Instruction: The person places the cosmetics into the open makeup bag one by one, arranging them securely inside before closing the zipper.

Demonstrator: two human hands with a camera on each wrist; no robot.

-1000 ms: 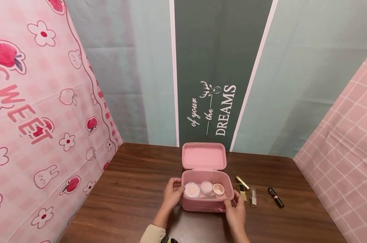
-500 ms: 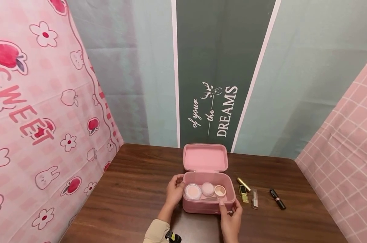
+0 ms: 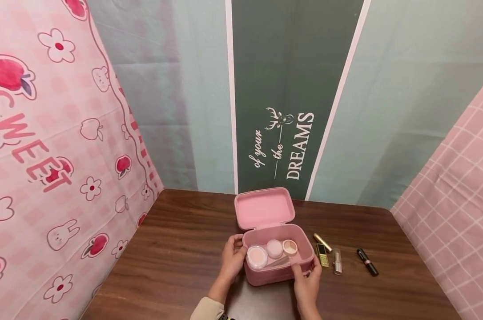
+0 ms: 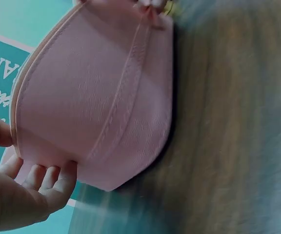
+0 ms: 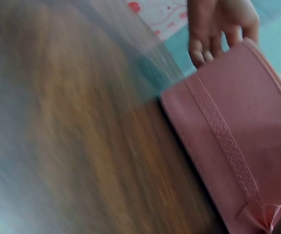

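Midway between side edges of the surface (image 3: 177, 249), pinched a pink case (image 3: 267, 276) at either end with fingers of left hand (image 3: 231, 261) and right hand (image 3: 307, 283); likely proved light, semi-stiff, best gripped there.

Room on tbl (image 3: 177, 253) L of case (image 3: 267, 277); tubes (image 3: 337, 262) obstruct R side.

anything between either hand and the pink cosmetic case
Nothing visible: the left hand grips the pink cosmetic case at its left side, and the right hand at its right front corner. The black-and-gold tube lies right of the case, not between.
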